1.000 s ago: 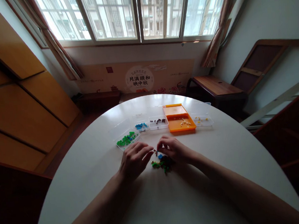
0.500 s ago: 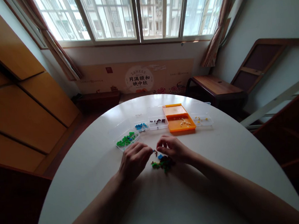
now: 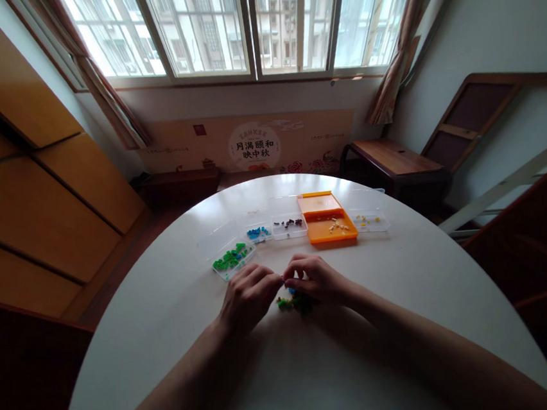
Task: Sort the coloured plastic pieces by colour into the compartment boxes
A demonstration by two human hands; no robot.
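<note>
My left hand [image 3: 248,296] and my right hand [image 3: 312,277] meet fingertip to fingertip over a small heap of mixed tiny bricks [image 3: 293,303] on the round white table [image 3: 168,318]. Both hands are curled in a pinch around a tiny piece that is too small to name. The heap shows green, blue and dark bits and lies just below the right hand's fingers. Both bare forearms run in from the bottom edge.
Beyond the hands stands a row of small boxes: a clear one with green bricks [image 3: 233,258], one with blue [image 3: 258,233], one with dark pieces [image 3: 289,224], an orange tray [image 3: 330,227], and a clear one with yellow bits [image 3: 370,222]. A wooden bench [image 3: 395,161] stands behind.
The two hands have drawn together until the fingertips touch above the heap. The view has shifted very slightly.
</note>
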